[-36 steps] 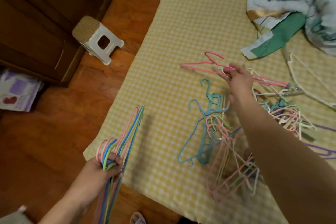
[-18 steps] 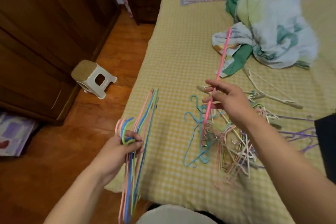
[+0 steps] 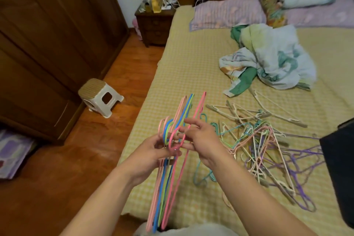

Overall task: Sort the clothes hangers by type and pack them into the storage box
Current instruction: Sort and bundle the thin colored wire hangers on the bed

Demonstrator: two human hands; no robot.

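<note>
Over the near edge of the bed, the left hand [image 3: 153,151] grips a bundle of thin hangers [image 3: 164,182] by their hooks, pink, blue and green ones hanging together past the mattress edge. Just right of it, the right hand [image 3: 201,140] pinches a pink hanger [image 3: 183,163] at its neck, hook level with the others. The step in hand looks like adding this one to the sorted bunch; the next move calls for slipping its hook alongside the rest so the left fingers can close over it, then reaching back to the tangled pile of hangers [image 3: 264,145] further right on the sheet. No storage box is clearly in view.

Left to right, the room shows a dark wooden wardrobe [image 3: 47,44], a small white stool [image 3: 99,98] on the wood floor, a nightstand [image 3: 155,23], then the yellow checked bedsheet [image 3: 191,63] with a crumpled blanket [image 3: 272,63].
</note>
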